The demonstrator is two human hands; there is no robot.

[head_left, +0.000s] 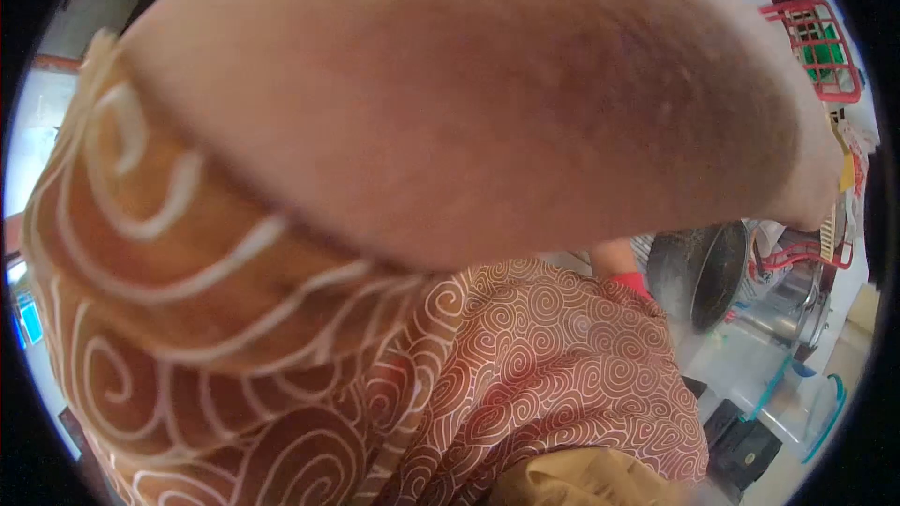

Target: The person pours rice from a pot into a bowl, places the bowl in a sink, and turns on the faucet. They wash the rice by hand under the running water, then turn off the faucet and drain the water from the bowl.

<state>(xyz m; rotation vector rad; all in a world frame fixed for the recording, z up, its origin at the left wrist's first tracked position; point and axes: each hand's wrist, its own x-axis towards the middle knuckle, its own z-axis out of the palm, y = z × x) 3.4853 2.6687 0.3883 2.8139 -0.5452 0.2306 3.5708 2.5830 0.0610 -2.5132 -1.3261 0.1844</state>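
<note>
A bare forearm, which I take to be my left arm's, fills the upper view very close to the camera. It runs from a brown sleeve with white swirls [169, 225] to the right edge. At its far end my left hand [817, 206] shows only as a blurred bit of skin, its fingers hidden, near a red plastic rack. Below the forearm, a small patch of skin at my right hand or wrist [611, 258] shows beside a red band [633, 283]. Those fingers are hidden too. A dark round pan [717, 276] stands tilted just right of that wrist.
At the upper right is a red plastic basket [839, 84] with something green in it. Lower right are a metal pot [797, 305], clear containers with blue-green rims [797, 412] and a black object [745, 450]. Swirl-patterned cloth [553, 347] covers the lower middle.
</note>
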